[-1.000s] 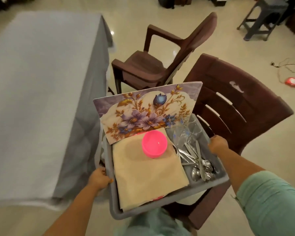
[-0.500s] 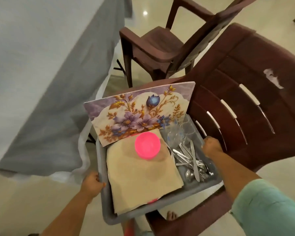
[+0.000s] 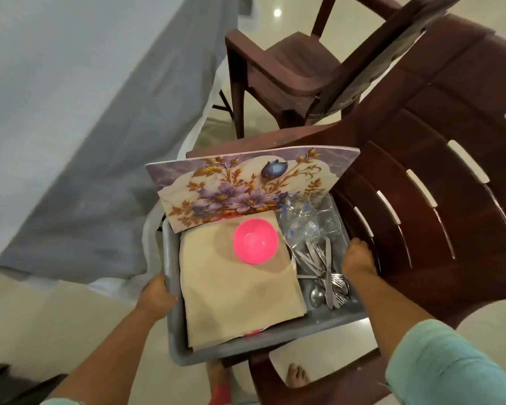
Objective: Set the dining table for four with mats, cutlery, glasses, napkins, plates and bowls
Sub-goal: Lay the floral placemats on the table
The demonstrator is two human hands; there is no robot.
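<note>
A person's left hand [image 3: 155,296] and right hand [image 3: 358,258] each grip a side rim of a grey plastic tub [image 3: 289,340] of table settings, held over a brown plastic chair [image 3: 421,200], with the grey-clothed dining table [image 3: 70,112] to the left, nearer the left hand.

We're in a home dining room: glossy cream floor tiles [image 3: 56,325] catching a ceiling light's glare at twelve o'clock, and a table draped in a grey tablecloth [image 3: 70,118] filling the view from nine to eleven o'clock. Two dark brown moulded plastic armchairs crowd in, one [image 3: 287,68] at twelve o'clock, the other [image 3: 438,176] sweeping from two to four o'clock. Bare toes [image 3: 297,375] on the tiles at six o'clock add to the domestic feel.
</note>
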